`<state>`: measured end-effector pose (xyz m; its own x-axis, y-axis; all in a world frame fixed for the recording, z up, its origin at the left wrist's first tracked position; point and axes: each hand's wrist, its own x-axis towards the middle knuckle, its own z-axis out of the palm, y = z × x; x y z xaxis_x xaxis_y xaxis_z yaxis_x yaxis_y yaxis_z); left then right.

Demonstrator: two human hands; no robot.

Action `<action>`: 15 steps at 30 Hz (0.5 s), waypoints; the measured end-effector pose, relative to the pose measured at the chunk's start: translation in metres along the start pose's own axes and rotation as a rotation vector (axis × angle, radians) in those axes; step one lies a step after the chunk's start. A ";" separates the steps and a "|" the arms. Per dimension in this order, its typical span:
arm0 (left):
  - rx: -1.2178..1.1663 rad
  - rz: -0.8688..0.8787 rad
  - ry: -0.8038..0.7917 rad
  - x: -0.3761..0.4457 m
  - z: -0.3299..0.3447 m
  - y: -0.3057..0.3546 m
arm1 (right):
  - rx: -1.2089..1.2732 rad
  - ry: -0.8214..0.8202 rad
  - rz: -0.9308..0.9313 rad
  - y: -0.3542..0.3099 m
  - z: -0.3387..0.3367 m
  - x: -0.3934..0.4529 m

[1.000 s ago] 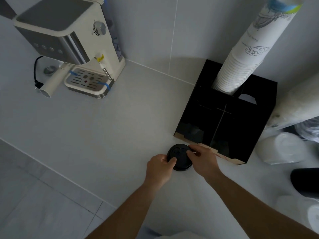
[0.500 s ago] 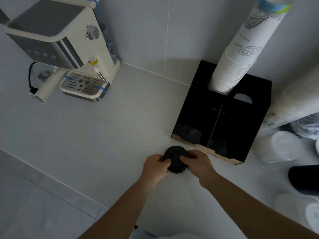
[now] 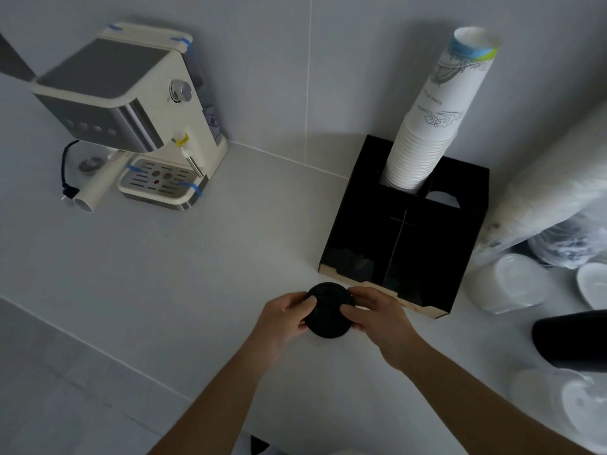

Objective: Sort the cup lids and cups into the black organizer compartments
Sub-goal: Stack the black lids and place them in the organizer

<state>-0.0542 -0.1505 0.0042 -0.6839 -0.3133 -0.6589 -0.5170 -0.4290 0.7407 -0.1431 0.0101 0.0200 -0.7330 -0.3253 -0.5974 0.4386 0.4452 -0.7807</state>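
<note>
Left hand (image 3: 286,315): head view; fingers curled on the left rim of the black lids (image 3: 328,310).
Right hand (image 3: 377,315): grasping the right rim.
Lids location: held just in front of the black organizer (image 3: 404,238), at its left front compartment.
Cups (image 3: 430,126): stacked in the rear left compartment.
Technique: keep lids level, square the stack, slide it straight into the open front.
Change: lids sit slightly nearer the person than a second earlier; both grips unchanged.

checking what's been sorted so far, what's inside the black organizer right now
A tall stack of white paper cups stands in the back left compartment of the black organizer. The front compartments look dark; what they hold cannot be made out. Both hands hold black lids in front of it.
</note>
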 end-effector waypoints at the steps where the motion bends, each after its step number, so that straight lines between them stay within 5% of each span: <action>1: -0.008 0.015 -0.007 -0.002 0.000 0.002 | 0.005 -0.001 -0.016 -0.001 -0.002 -0.001; 15: -0.138 0.139 -0.069 -0.001 0.038 0.043 | 0.073 -0.021 -0.164 -0.044 -0.045 -0.007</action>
<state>-0.0952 -0.1364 0.0422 -0.7798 -0.3213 -0.5373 -0.3429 -0.4989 0.7960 -0.1810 0.0306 0.0666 -0.7874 -0.4060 -0.4639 0.3510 0.3234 -0.8787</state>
